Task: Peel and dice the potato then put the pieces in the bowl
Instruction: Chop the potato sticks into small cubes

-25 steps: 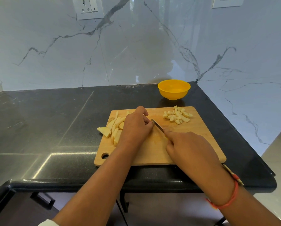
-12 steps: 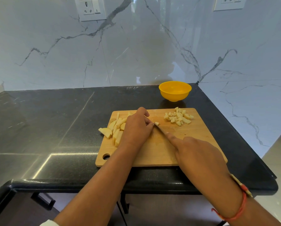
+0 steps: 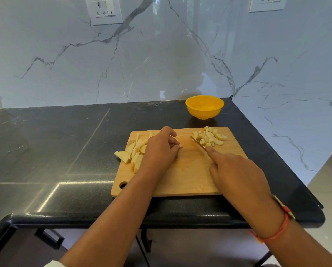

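A wooden cutting board (image 3: 188,178) lies on the black counter. Several peeled potato strips (image 3: 136,153) lie at its left end, one wedge hanging over the edge. A pile of diced potato pieces (image 3: 210,137) sits at the board's far right. My left hand (image 3: 160,149) has its fingers curled over a small potato piece (image 3: 180,146) at mid-board. My right hand (image 3: 236,174) grips a knife (image 3: 198,143), index finger along the spine, its blade beside the diced pile. The yellow bowl (image 3: 204,106) stands behind the board and looks empty.
A marble wall rises behind the counter and along its right side, with two sockets (image 3: 103,10) high up. The counter's front edge (image 3: 161,218) runs just below the board. Bare black counter (image 3: 55,143) stretches to the left.
The knife has moved right, from beside my left fingers to the diced pile, and the freshly cut bit has gone with it. My left hand stays in place over the potato.
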Motion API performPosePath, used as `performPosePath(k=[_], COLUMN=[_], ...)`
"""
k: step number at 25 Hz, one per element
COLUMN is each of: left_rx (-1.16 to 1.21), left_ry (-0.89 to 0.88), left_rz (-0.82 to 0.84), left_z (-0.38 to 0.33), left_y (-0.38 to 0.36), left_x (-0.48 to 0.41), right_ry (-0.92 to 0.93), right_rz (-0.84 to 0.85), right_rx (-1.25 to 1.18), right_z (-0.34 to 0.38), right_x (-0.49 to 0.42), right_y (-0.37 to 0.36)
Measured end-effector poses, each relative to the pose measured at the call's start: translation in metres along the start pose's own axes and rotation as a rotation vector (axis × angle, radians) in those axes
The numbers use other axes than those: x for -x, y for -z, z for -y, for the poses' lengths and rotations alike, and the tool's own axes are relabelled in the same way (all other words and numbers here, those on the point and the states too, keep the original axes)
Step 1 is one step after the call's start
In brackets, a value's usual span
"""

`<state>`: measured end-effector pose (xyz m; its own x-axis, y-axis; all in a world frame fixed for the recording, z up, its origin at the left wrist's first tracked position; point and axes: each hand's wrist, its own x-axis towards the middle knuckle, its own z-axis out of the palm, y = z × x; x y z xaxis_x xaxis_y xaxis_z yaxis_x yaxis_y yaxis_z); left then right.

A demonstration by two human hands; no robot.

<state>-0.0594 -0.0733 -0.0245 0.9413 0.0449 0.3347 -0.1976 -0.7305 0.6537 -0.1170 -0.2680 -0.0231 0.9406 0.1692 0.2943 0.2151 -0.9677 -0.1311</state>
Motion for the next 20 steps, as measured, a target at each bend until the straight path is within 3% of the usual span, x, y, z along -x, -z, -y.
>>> performPosePath(k=[9,16,20], left_rx=[-0.114,-0.037,0.005], left_ry=[0.009,0.024,0.036], left_rz=[0.020,0.056,-0.028], left_z=[-0.013,-0.035,-0.026], left_y=[-0.010,-0.031,-0.014], left_x=[-0.012,-0.024,-0.021], right_ry=[-0.119,-0.147,-0.114], right_rz=[-0.142,-0.132,-0.149], right_rx=[-0.264,-0.233,-0.233], right_z=[-0.004,-0.004,-0.002], right_x=[0.001,0.001,0.004], right_y=[-0.002,-0.006,-0.005])
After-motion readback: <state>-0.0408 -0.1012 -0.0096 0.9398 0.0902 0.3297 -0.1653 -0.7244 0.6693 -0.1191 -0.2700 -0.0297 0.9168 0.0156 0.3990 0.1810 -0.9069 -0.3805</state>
